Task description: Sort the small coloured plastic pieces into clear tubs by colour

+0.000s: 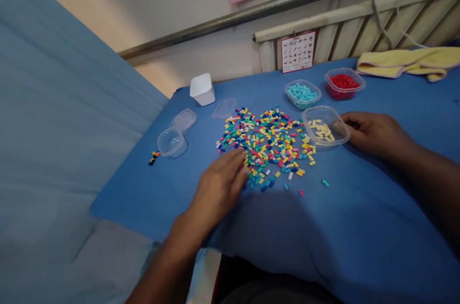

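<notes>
A mixed pile of small toy building bricks (268, 138) in yellow, pink, teal, white and dark blue lies spread on the blue cloth. My left hand (223, 179) reaches over the pile's near left edge, its fingers stretched toward the bricks and the thumb a little apart. My right hand (373, 134) grips the right side of a clear plastic container (341, 134); its fingertips are partly hidden behind the wall. Inside that container are pale yellow bricks (323, 131). It stands beside the right edge of the pile.
Behind stand clear tubs of light blue bricks (302, 92) and red bricks (344, 82). On the left are a clear container (171, 143), lids (185, 120), a white tub (202, 89) and a small brick figure (154, 157). A yellow cloth (406, 62) lies at the back right.
</notes>
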`<act>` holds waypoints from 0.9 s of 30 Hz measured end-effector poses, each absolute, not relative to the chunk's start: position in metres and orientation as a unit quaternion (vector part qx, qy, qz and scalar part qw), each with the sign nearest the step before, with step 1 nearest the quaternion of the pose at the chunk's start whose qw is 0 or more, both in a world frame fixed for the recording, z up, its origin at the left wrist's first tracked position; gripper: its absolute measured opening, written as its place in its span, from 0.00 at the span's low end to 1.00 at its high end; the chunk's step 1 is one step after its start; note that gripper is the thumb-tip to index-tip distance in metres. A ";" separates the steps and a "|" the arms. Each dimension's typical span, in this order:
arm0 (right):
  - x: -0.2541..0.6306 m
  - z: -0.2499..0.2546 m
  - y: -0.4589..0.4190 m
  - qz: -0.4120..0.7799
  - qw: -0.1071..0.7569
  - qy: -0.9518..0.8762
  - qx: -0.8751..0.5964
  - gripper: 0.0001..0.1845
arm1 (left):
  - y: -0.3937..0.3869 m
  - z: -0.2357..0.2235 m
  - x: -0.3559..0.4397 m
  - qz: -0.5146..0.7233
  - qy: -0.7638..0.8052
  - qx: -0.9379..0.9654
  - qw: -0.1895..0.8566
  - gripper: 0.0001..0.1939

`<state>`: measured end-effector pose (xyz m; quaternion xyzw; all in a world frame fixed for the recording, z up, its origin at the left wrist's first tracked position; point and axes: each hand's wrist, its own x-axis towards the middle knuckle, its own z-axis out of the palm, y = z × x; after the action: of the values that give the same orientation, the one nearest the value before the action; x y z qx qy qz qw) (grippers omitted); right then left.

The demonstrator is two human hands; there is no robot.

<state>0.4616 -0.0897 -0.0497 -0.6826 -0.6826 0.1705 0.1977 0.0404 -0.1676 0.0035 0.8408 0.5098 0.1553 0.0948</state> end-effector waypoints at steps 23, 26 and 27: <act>0.465 -0.054 -0.091 0.177 0.199 -0.662 -0.701 0.40 | -0.166 -0.006 0.075 -0.039 0.471 0.873 0.121 0.47; 0.468 -0.056 -0.092 0.176 0.196 -0.663 -0.701 0.40 | -0.142 -0.005 0.060 -0.059 0.491 0.860 0.122 0.50; 0.468 -0.057 -0.092 0.177 0.197 -0.661 -0.702 0.40 | -0.135 -0.005 0.056 -0.064 0.497 0.857 0.122 0.51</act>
<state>0.4680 -0.0919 -0.0565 -0.7019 -0.6614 0.1770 0.1966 0.0557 -0.1353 -0.0049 0.8567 0.4969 -0.0642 0.1225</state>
